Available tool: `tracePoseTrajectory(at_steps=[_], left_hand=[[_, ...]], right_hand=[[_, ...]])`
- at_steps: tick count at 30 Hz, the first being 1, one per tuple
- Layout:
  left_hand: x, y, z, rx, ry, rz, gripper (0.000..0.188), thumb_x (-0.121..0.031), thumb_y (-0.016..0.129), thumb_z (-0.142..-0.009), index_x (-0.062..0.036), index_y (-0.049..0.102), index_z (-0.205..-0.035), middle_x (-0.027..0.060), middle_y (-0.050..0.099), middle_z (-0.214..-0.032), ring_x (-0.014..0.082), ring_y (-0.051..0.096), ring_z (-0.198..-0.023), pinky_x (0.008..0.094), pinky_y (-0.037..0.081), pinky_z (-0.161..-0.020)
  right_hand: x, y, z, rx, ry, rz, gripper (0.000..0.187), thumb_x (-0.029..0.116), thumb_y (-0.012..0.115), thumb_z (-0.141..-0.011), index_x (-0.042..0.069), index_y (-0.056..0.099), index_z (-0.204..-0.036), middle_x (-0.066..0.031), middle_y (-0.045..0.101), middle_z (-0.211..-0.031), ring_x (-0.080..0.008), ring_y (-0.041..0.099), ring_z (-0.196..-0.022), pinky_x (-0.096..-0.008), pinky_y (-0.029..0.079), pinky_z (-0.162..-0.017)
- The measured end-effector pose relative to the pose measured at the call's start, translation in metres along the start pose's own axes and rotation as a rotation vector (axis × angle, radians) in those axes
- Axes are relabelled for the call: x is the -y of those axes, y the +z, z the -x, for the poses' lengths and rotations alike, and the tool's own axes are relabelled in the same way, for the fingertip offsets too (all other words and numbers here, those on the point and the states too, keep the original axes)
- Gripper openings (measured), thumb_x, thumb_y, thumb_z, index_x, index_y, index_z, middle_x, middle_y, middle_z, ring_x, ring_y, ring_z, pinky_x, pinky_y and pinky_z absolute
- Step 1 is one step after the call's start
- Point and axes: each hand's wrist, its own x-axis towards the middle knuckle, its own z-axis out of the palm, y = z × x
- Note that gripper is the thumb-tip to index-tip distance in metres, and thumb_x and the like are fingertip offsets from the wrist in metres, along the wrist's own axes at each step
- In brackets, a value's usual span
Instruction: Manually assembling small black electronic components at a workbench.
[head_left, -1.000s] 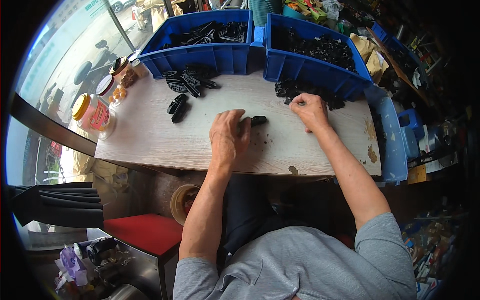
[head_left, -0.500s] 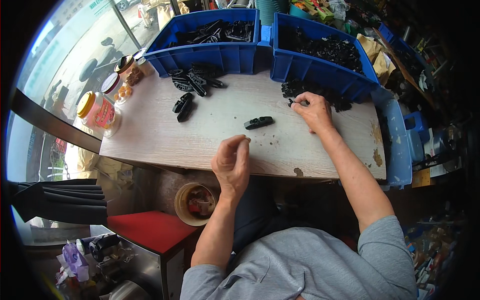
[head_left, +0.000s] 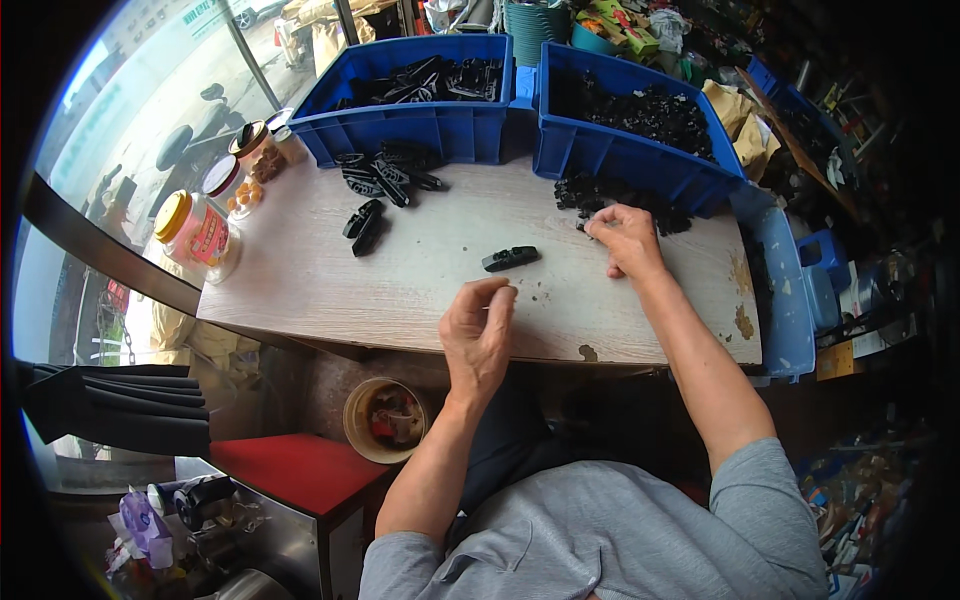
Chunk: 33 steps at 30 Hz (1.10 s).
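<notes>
My right hand [head_left: 628, 243] is at the near edge of a pile of small black plastic parts [head_left: 672, 216]. Its thumb and forefinger pinch a small black plastic part [head_left: 581, 226]. My left hand [head_left: 477, 335] hovers over the table's front edge, fingers curled and thumb close to the forefinger; whatever may lie between them is too small to make out. Just beyond it, a single long black plastic piece [head_left: 510, 259] rests on the table. Farther left lie a pair of similar black pieces [head_left: 364, 228] and a heap of black plastic pieces [head_left: 388, 172].
Along the back of the pale wooden table [head_left: 290, 270] stand a blue bin [head_left: 410, 134] of long black pieces and a blue bin [head_left: 640, 160] of small black parts. Lidded jars [head_left: 200, 235] line the left side. A bucket [head_left: 352, 420] stands below the front edge.
My left hand has shifted slightly right. My right hand stays by the pile of small parts, its pinch a little lower. The whole view has moved slightly.
</notes>
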Motion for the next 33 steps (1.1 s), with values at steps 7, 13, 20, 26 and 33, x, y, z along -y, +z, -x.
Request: tracePoseTrajectory(at_steps=[7,13,20,26,33], left_hand=[[0.01,0.051,-0.02,0.152,-0.264,0.219,0.03,-0.016,0.065,-0.094,0.0035,0.06,-0.117,0.0091,0.067,-0.096,0.0154,0.066,-0.084,0.0273,0.055,-0.073],[0.009,0.078,-0.038,0.248,-0.455,0.415,0.022,-0.017,0.062,-0.095,0.0023,0.059,-0.105,0.0063,0.065,-0.085,0.0123,0.063,-0.074,0.0247,0.055,-0.062],[0.01,0.065,-0.035,0.272,-0.474,0.466,0.012,-0.014,0.06,-0.094,-0.0024,0.06,-0.091,0.0034,0.061,-0.077,0.009,0.055,-0.065,0.0234,0.047,-0.056],[0.01,0.054,-0.029,0.281,-0.324,0.303,0.014,-0.015,0.06,-0.094,-0.001,0.06,-0.091,0.0053,0.062,-0.074,0.0104,0.057,-0.064,0.0249,0.048,-0.056],[-0.014,0.014,-0.039,-0.159,0.561,-0.766,0.024,-0.016,0.072,-0.082,-0.0059,0.066,-0.103,0.0112,0.065,-0.107,0.0302,0.058,-0.1,0.0419,0.046,-0.086]], right_hand=[[-0.001,-0.002,0.029,0.024,0.137,-0.508,0.017,0.018,0.07,-0.086,0.004,0.062,-0.09,0.0007,0.051,-0.054,-0.0085,0.041,-0.037,-0.025,0.047,-0.041],[-0.008,0.012,0.057,0.08,0.078,-0.608,0.011,0.013,0.068,-0.088,0.004,0.063,-0.09,-0.0017,0.061,-0.068,-0.0055,0.042,-0.043,-0.0225,0.042,-0.042],[-0.003,0.011,0.069,0.119,-0.011,-0.578,0.018,0.017,0.071,-0.086,0.006,0.062,-0.097,-0.0003,0.063,-0.073,-0.0045,0.042,-0.043,-0.0193,0.03,-0.041],[0.006,0.007,0.076,0.298,-0.005,-0.528,0.018,0.018,0.071,-0.085,0.006,0.061,-0.093,-0.0009,0.062,-0.068,-0.0053,0.045,-0.042,-0.0205,0.036,-0.041],[-0.002,0.015,0.082,0.342,0.01,-0.718,0.014,0.017,0.069,-0.085,0.008,0.06,-0.092,-0.0016,0.05,-0.053,-0.0142,0.052,-0.047,-0.0408,0.059,-0.058]])
